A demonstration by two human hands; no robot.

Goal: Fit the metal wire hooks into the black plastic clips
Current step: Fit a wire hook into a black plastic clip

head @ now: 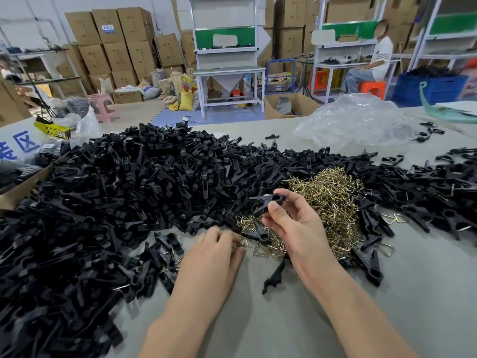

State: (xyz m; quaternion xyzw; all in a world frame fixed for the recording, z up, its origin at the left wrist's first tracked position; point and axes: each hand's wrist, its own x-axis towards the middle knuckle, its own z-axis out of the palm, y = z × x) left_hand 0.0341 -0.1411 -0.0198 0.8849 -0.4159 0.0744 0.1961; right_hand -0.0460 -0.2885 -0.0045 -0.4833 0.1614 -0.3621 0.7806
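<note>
My right hand pinches a black plastic clip between thumb and fingers, raised above the table in front of a pile of brass-coloured wire hooks. My left hand lies low on the table with curled fingers at the near edge of the hooks, pinching a small wire hook at its fingertips. A huge heap of black clips covers the left and middle of the grey table. More clips lie to the right.
A single clip half lies between my forearms, another clip just right of my right wrist. A crumpled clear plastic bag sits at the far right. A cardboard box edge borders the left. A seated person works in the background.
</note>
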